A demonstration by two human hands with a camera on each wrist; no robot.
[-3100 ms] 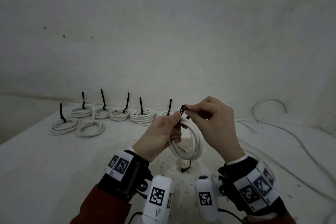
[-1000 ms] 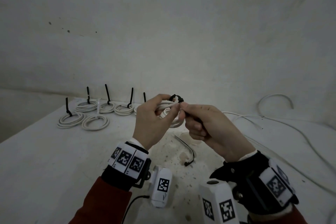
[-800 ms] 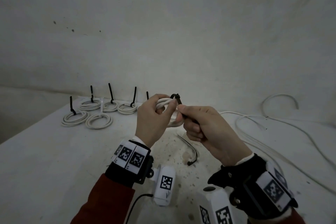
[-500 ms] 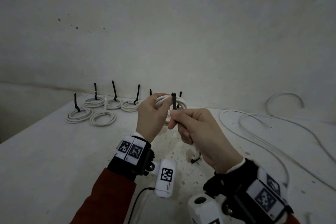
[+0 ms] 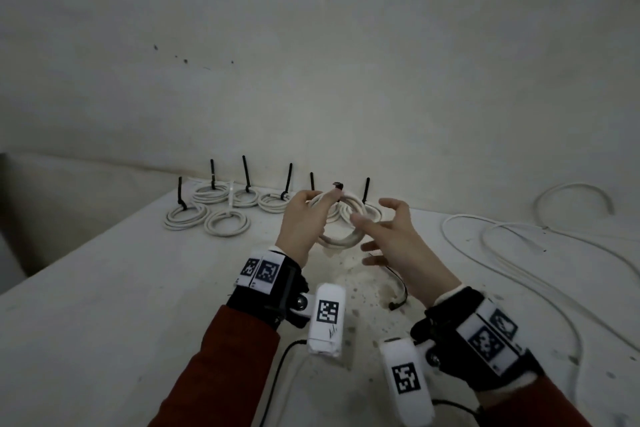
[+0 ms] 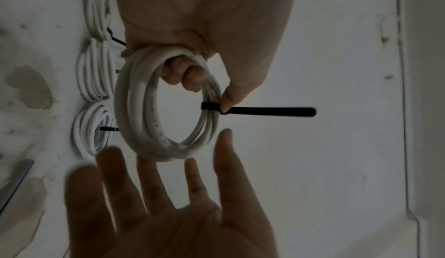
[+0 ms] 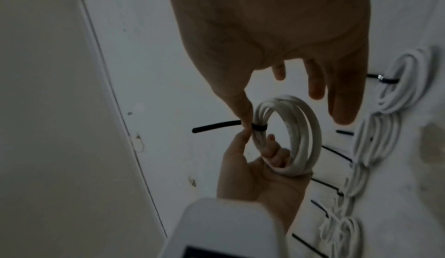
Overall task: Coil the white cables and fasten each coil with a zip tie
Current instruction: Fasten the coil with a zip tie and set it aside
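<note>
A coil of white cable (image 5: 341,241) hangs above the white table (image 5: 104,288), held by my left hand (image 5: 320,206). In the left wrist view the fingers (image 6: 192,75) hook through the coil (image 6: 135,109) and the thumb presses by the black zip tie (image 6: 269,112). The tie is cinched round the strands, its tail sticking straight out. My right hand (image 5: 379,220) is open with fingers spread, just right of the coil and holding nothing. The right wrist view shows the same coil (image 7: 309,134) and tie tail (image 7: 216,126).
Several tied coils (image 5: 225,222) with upright black tie tails line the table's back left by the wall. A loose black zip tie (image 5: 398,288) lies under my right wrist. Long uncoiled white cables (image 5: 512,246) sprawl over the table's right side.
My right hand has let go of the zip tie's tail and spread open. The tie now sits tight on the coil, which stays in my left hand.
</note>
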